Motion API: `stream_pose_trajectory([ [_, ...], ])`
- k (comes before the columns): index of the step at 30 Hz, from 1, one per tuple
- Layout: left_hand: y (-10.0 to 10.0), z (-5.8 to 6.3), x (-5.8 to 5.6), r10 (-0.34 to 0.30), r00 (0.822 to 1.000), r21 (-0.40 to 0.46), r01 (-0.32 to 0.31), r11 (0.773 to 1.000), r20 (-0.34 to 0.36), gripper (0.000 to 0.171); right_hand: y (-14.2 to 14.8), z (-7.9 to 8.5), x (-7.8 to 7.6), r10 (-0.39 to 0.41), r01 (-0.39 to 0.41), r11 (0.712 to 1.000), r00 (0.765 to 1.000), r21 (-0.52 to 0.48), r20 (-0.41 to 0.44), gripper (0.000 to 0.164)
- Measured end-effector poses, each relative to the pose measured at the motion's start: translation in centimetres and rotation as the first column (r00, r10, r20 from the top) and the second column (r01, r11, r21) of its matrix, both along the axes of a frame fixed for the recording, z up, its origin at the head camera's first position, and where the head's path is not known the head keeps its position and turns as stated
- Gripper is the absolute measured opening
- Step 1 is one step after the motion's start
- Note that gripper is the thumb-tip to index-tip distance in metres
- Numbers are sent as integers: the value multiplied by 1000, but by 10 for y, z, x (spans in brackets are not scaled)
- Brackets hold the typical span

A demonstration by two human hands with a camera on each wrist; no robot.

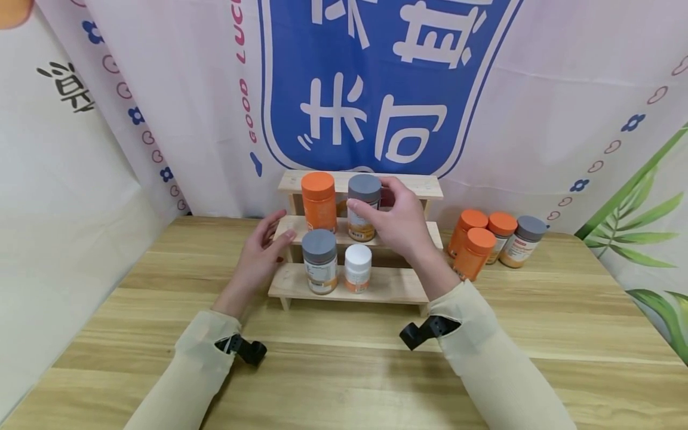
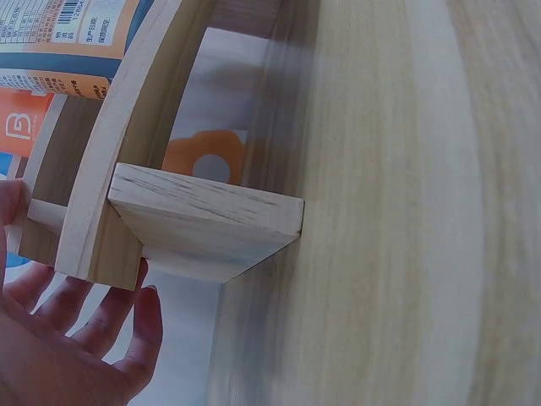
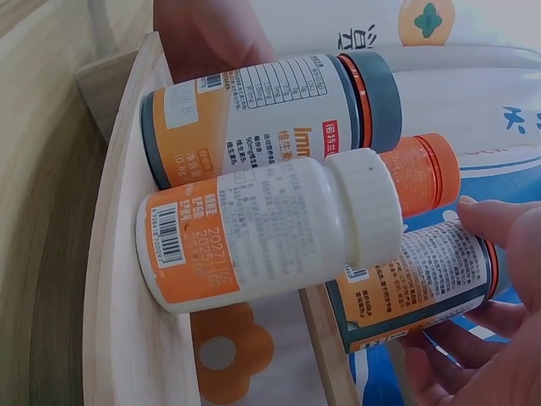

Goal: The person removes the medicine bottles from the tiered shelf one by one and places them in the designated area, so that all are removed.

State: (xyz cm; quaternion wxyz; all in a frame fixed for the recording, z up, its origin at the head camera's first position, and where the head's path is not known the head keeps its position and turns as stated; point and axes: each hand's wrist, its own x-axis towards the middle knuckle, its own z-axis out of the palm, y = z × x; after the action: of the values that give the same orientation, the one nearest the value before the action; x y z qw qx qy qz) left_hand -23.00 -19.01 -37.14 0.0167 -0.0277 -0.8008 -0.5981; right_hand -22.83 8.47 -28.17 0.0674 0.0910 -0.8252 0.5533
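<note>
My right hand [image 1: 400, 221] grips a grey-lidded supplement bottle [image 1: 364, 206] over the middle shelf of a three-step wooden rack [image 1: 395, 285]. In the right wrist view, its thumb and fingers [image 3: 473, 334] lie around the lid end. An orange bottle [image 1: 319, 202] stands left of it on the same step. My left hand [image 1: 260, 254] rests at the rack's left end, fingers relaxed and spread, as the left wrist view shows near the shelf edge [image 2: 114, 245]. On the lowest step stand another grey-lidded bottle [image 1: 320, 263] and a smaller white bottle [image 1: 358, 269].
Right of the rack, several orange bottles [image 1: 473, 254] and a grey-lidded bottle [image 1: 522, 242] stand grouped on the wooden table [image 1: 344, 370]. A printed curtain [image 1: 204, 107] hangs right behind the rack. Black wrist straps [image 1: 430, 331] show at both sleeves.
</note>
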Motion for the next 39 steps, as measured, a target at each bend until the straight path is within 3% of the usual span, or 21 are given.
stream_pose_trajectory([
  [16, 1, 3, 2, 5, 1000, -11, -5, 1000, 4, 68, 8, 2, 7, -21, 22, 1000, 1000, 11, -20, 61],
  [28, 1, 4, 4, 1, 1000, -4, -1, 1000, 16, 68, 29, 1, 17, -43, 40, 996, 998, -77, -40, 61],
  [39, 1, 2, 2, 4, 1000, 2, -4, 1000, 2, 68, 56, -1, 28, -87, 84, 994, 996, -67, -36, 64],
])
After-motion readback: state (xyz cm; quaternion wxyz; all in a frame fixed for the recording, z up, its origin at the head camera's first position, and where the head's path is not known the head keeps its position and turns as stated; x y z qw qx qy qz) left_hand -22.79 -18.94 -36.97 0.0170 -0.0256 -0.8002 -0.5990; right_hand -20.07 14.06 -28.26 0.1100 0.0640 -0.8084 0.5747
